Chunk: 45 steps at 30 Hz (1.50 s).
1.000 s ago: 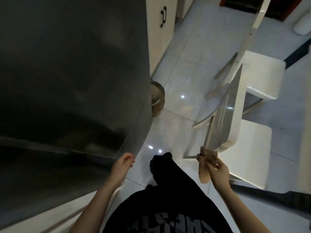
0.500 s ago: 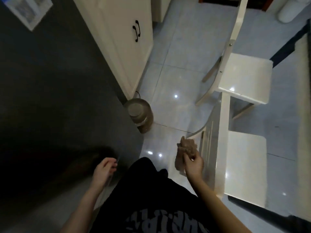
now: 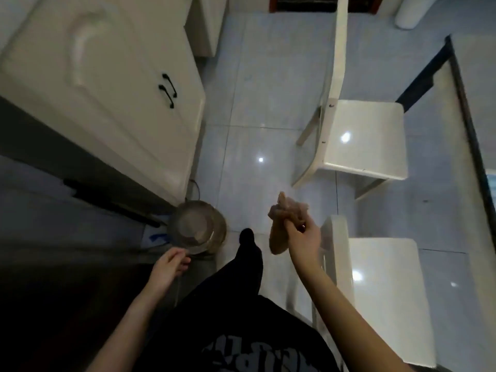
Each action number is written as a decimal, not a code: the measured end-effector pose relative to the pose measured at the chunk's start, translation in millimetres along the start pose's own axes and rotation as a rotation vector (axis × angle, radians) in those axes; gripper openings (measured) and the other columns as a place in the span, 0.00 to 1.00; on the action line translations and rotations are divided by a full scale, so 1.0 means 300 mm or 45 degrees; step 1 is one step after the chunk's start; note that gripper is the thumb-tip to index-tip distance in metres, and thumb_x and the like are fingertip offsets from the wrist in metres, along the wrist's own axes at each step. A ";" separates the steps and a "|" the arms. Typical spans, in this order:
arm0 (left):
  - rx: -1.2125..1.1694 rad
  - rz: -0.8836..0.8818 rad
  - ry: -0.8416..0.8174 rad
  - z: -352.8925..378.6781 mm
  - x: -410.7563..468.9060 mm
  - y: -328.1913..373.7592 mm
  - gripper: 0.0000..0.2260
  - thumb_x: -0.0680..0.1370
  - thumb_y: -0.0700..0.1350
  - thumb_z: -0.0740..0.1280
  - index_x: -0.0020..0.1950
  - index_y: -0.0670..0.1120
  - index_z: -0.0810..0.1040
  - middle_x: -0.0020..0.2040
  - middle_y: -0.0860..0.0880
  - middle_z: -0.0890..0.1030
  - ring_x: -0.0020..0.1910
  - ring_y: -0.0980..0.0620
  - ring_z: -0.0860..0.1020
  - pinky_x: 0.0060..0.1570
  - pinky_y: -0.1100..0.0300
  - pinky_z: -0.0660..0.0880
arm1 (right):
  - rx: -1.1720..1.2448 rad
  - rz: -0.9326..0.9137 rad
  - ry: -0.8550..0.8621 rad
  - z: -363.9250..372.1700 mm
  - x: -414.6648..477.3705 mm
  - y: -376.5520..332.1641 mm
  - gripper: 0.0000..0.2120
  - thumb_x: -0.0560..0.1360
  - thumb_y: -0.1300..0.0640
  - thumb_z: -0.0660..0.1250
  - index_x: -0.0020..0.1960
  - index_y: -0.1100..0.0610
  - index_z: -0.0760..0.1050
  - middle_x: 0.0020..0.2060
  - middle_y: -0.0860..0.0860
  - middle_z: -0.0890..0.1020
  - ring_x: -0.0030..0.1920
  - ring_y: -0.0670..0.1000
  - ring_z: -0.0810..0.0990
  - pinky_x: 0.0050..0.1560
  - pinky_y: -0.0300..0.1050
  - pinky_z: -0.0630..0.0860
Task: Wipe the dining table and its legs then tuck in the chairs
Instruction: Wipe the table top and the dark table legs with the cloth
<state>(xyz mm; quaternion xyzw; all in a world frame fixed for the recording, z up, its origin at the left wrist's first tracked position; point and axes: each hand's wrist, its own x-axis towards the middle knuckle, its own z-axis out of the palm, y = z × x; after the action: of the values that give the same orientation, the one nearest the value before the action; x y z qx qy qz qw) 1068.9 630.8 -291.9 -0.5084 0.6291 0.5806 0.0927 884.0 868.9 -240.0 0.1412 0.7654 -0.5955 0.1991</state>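
A cabinet (image 3: 107, 103) stands at the far left, with a pot (image 3: 197, 226) on the floor (image 3: 268, 89) by its near corner. A far chair (image 3: 365, 135) and a near chair (image 3: 386, 291) stand on the right, beside the worktop (image 3: 480, 89) at the right edge. The right hand (image 3: 304, 238) holds a cloth (image 3: 288, 210) between the pot and the near chair.

2 white chairs are counted: 1 farther chair (image 3: 367, 138) and 1 nearer chair (image 3: 386, 296). 2 hands are seen, 1 left hand (image 3: 167, 267) and 1 right hand (image 3: 303, 237). 1 crumpled cloth (image 3: 287, 210) is counted. 1 round metal pot (image 3: 197, 226) is found on the floor, and 1 dark foot (image 3: 247, 236) is seen beside it. 1 pale cabinet (image 3: 107, 89) is counted, and 2 black handles (image 3: 169, 85) are counted on its door. 1 glass table (image 3: 465, 116) is seen, and 1 white bin (image 3: 409, 12) is noted.
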 end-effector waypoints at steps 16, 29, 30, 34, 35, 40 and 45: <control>0.038 0.285 -0.203 0.170 0.723 0.992 0.09 0.81 0.36 0.57 0.48 0.42 0.76 0.39 0.46 0.79 0.35 0.52 0.74 0.36 0.65 0.71 | -0.289 0.009 0.267 0.071 0.770 -0.410 0.13 0.74 0.67 0.67 0.57 0.58 0.79 0.40 0.52 0.81 0.42 0.51 0.79 0.40 0.38 0.70; -0.221 0.124 0.149 0.116 1.129 1.466 0.09 0.81 0.41 0.60 0.46 0.44 0.78 0.43 0.43 0.80 0.41 0.46 0.78 0.46 0.55 0.74 | -0.139 -0.008 -0.180 0.425 1.479 -0.960 0.14 0.77 0.64 0.66 0.62 0.61 0.76 0.52 0.54 0.82 0.53 0.50 0.80 0.51 0.35 0.75; -0.220 0.145 0.169 0.101 1.160 1.519 0.09 0.81 0.42 0.59 0.47 0.43 0.78 0.44 0.43 0.81 0.42 0.46 0.79 0.46 0.55 0.75 | -0.121 -0.050 -0.205 0.455 1.520 -1.019 0.14 0.77 0.63 0.66 0.62 0.60 0.76 0.52 0.52 0.82 0.53 0.48 0.80 0.53 0.37 0.75; -0.331 0.212 0.227 0.068 1.322 1.725 0.09 0.82 0.40 0.56 0.52 0.39 0.75 0.42 0.44 0.79 0.41 0.48 0.78 0.42 0.60 0.75 | -0.068 -0.144 -0.219 0.574 1.693 -1.210 0.08 0.76 0.60 0.68 0.52 0.50 0.77 0.46 0.47 0.83 0.48 0.41 0.81 0.48 0.34 0.75; -0.322 0.230 0.220 0.070 1.354 1.772 0.09 0.82 0.40 0.56 0.52 0.40 0.75 0.43 0.44 0.79 0.41 0.48 0.78 0.44 0.59 0.74 | -0.058 -0.150 -0.210 0.597 1.725 -1.244 0.08 0.76 0.61 0.68 0.50 0.48 0.77 0.44 0.45 0.82 0.46 0.38 0.80 0.46 0.31 0.75; -0.245 0.332 0.116 0.033 1.678 2.106 0.11 0.81 0.39 0.57 0.45 0.47 0.77 0.42 0.45 0.80 0.41 0.46 0.78 0.44 0.56 0.74 | -0.057 -0.131 -0.130 0.772 1.996 -1.378 0.05 0.77 0.61 0.67 0.50 0.54 0.78 0.46 0.52 0.83 0.47 0.44 0.82 0.48 0.38 0.75; -0.185 0.458 -0.121 0.051 1.910 2.525 0.11 0.81 0.37 0.57 0.45 0.46 0.78 0.42 0.45 0.80 0.40 0.49 0.78 0.44 0.58 0.74 | -0.013 -0.074 0.076 0.870 2.197 -1.506 0.03 0.77 0.61 0.67 0.47 0.55 0.78 0.43 0.55 0.82 0.46 0.52 0.81 0.48 0.45 0.77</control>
<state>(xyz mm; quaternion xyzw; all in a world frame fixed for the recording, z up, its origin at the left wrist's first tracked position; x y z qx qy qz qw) 228.7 193.9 -219.7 -0.3652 0.6611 0.6551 -0.0198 134.4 489.1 -220.4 0.1355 0.7778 -0.5926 0.1593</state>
